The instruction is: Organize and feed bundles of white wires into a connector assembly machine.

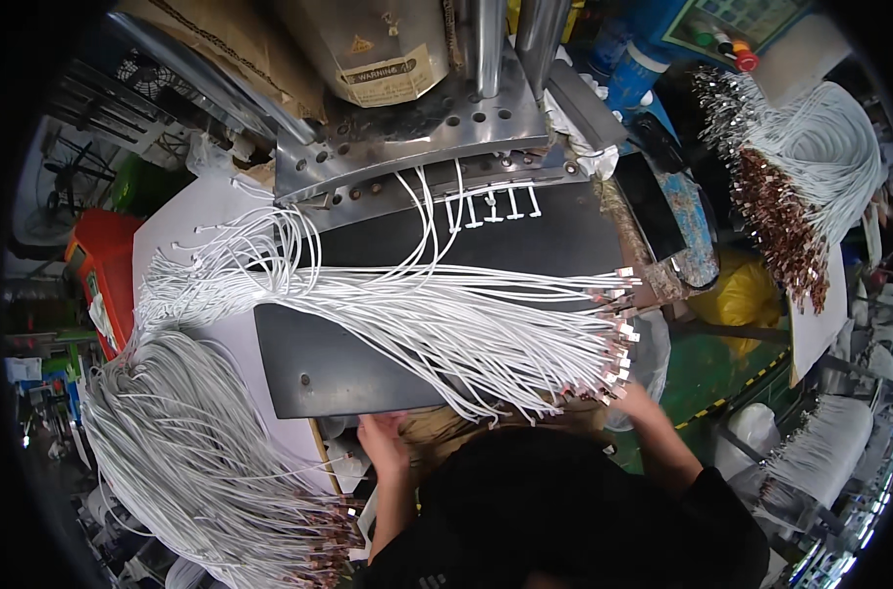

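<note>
A thick bundle of white cables (437, 304) lies across the black work plate (319, 378), its metal-tipped connectors (618, 344) fanned out at the right end. My right hand (640, 404) is at the near right corner of that fan, next to the connectors. Its fingertips are hidden, so whether it grips one does not show. My left hand (384, 440) is by the plate's front edge, with its fingers partly out of sight. A few cables loop up from the bundle to the metal machine block (417, 137). Beneath the block sits a white comb-shaped plastic piece (493, 206).
A second heap of white cables (191, 452) hangs at the near left, beside a red bin (103, 280). Coiled cables with bare connectors (810, 157) lie at the far right. Metal columns (489, 49) rise behind the plate. A yellow bag (741, 294) is on the right.
</note>
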### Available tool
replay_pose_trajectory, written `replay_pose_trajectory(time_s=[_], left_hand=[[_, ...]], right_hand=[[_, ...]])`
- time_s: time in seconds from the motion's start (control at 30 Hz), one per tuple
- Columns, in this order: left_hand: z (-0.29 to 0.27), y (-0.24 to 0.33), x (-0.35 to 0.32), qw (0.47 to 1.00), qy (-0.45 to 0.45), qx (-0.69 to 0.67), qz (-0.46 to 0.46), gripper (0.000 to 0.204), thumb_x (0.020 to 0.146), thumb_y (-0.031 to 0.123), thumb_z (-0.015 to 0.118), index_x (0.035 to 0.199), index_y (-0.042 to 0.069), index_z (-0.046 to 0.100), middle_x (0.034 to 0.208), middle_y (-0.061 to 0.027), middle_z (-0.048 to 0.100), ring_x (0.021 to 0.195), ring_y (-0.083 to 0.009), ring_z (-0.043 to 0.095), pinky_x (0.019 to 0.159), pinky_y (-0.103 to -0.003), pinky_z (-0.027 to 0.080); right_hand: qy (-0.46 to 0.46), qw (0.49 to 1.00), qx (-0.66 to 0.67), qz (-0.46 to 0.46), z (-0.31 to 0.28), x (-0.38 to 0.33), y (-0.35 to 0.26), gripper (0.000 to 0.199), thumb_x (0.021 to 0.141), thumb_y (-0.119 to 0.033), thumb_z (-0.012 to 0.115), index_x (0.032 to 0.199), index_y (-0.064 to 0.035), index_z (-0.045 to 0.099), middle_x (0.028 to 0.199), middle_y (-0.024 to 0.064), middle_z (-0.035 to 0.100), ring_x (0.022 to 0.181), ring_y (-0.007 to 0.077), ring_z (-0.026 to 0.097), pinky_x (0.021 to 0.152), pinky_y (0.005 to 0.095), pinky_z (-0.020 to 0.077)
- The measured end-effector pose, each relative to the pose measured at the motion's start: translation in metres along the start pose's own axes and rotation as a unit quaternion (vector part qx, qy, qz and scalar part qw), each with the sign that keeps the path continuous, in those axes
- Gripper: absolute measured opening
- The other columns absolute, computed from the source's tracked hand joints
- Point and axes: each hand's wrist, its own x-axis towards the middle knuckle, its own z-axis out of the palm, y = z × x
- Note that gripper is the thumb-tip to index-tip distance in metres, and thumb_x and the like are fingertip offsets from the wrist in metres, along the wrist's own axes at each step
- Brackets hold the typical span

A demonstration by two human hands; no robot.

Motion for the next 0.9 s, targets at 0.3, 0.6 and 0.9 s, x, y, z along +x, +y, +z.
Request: replay_pose_trajectory(time_s=[0.3, 0.6, 0.9], left_hand=[[0.093, 0.068, -0.067, 0.865, -0.337, 0.262, 0.266, 0.055, 0.107, 0.04, 0.041, 0.095, -0.006, 0.07, 0.082, -0.0145, 0.071, 0.085, -0.0255, 0.069, 0.08, -0.035, 0.055], [0.224, 0.107, 0.004, 0.496, -0.427, 0.583, 0.481, 0.064, 0.093, 0.046, 0.064, 0.14, 0.004, 0.05, 0.141, -0.0173, 0.052, 0.136, -0.039, 0.044, 0.116, -0.054, 0.027], [0.204, 0.218, 0.069, 0.414, -0.395, 0.711, 0.41, 0.039, 0.09, 0.034, 0.07, 0.111, 0.002, 0.064, 0.107, -0.0132, 0.065, 0.1, -0.0323, 0.058, 0.088, -0.04, 0.046]], right_hand=[[0.037, 0.973, 0.182, -0.14, -0.127, 0.053, -0.159, 0.035, 0.102, -0.026, 0.053, 0.099, 0.0017, 0.073, 0.102, 0.0118, 0.073, 0.077, 0.0148, 0.066, 0.068, 0.0275, 0.0528], [0.156, 0.934, -0.139, -0.289, -0.074, 0.157, -0.218, 0.026, 0.095, -0.024, 0.065, 0.098, 0.0006, 0.071, 0.099, 0.0107, 0.069, 0.091, 0.0259, 0.065, 0.083, 0.0347, 0.0504], [0.443, 0.874, -0.188, 0.075, -0.01, -0.015, 0.106, 0.024, 0.1, -0.016, 0.055, 0.083, 0.0013, 0.06, 0.073, 0.0137, 0.058, 0.069, 0.0296, 0.058, 0.068, 0.0396, 0.0481]])
